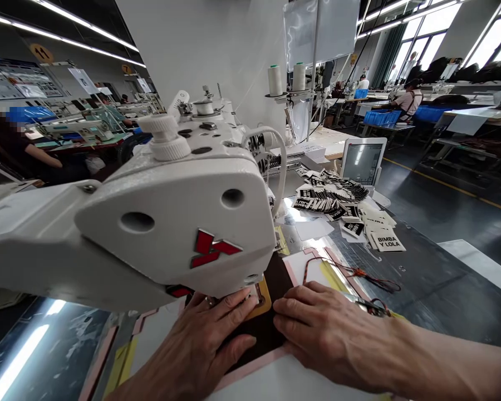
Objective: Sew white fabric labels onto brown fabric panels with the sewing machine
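Observation:
A white sewing machine head (179,223) with a red emblem fills the middle of the view and hides its needle area. Under it lies a piece of dark brown material (278,278) within a pink-edged white template (317,267). My left hand (209,340) rests on the material with its fingers stretched out beneath the machine head, beside a yellow-orange frame (265,298). Flat on the right edge of the dark piece is my right hand (329,328), fingers extended. Just beyond its wrist lie small metal snips (367,304) with a red-and-black cord (359,273).
Several black and white labels (332,195) lie in a heap behind, with cream ones (386,239) alongside. A tablet-like screen (363,161) stands behind them. Thread cones (275,81) are on a stand. Other people sit at machines to the left and far right.

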Tool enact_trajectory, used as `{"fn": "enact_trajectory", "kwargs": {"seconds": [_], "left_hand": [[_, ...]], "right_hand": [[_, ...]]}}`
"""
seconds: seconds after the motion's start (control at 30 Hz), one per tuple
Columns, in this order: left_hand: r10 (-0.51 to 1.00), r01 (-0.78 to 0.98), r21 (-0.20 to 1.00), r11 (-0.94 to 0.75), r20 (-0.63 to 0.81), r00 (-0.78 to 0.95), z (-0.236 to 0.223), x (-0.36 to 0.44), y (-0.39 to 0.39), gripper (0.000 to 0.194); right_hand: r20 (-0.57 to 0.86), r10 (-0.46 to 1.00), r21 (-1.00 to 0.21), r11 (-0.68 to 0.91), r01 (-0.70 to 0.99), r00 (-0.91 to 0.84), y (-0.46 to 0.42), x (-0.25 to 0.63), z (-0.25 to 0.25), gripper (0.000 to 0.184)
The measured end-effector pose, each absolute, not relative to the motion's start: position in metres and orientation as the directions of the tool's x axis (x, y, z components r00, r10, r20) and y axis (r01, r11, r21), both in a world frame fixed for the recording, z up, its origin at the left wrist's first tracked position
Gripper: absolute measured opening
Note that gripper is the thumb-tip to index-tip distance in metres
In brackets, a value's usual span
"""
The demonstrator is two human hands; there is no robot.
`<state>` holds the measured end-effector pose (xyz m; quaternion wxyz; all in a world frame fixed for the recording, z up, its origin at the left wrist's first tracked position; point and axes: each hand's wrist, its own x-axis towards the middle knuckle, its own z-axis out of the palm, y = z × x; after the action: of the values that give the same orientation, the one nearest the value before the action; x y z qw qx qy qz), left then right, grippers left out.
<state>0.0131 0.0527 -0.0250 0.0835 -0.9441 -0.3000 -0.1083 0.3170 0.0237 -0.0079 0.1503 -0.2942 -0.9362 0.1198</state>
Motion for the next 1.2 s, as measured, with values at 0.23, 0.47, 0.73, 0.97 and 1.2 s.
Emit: {"fn": "enact_trajectory", "kwargs": {"seconds": [0.23, 0.47, 0.73, 0.97, 1.2], "left_hand": [[0.541, 0.572, -0.11, -0.813, 0.221, 0.811, -0.028, 0.012, 0.054, 0.052], [0.581, 0.593, 0.033, -0.804, 0.255, 0.773, -0.031, 0.009, 0.05, 0.057], [0.583, 0.589, 0.099, -0.802, 0.342, 0.737, -0.028, 0.01, 0.051, 0.042], [0.587, 0.604, 0.031, -0.797, 0.279, 0.76, -0.029, 0.009, 0.052, 0.046], [0.574, 0.585, 0.02, -0.811, 0.218, 0.789, -0.027, 0.01, 0.055, 0.053]], "right_hand": [[0.249, 0.538, -0.237, 0.84, 0.488, -0.805, 0.038, 0.304, -0.004, 0.031], [0.231, 0.51, -0.224, 0.856, 0.465, -0.828, 0.047, 0.294, -0.008, 0.031], [0.246, 0.491, -0.226, 0.868, 0.443, -0.836, 0.047, 0.295, -0.013, 0.031], [0.25, 0.489, -0.186, 0.871, 0.454, -0.836, 0.044, 0.29, -0.015, 0.035], [0.255, 0.483, -0.181, 0.875, 0.449, -0.838, 0.043, 0.29, -0.015, 0.037]]}}
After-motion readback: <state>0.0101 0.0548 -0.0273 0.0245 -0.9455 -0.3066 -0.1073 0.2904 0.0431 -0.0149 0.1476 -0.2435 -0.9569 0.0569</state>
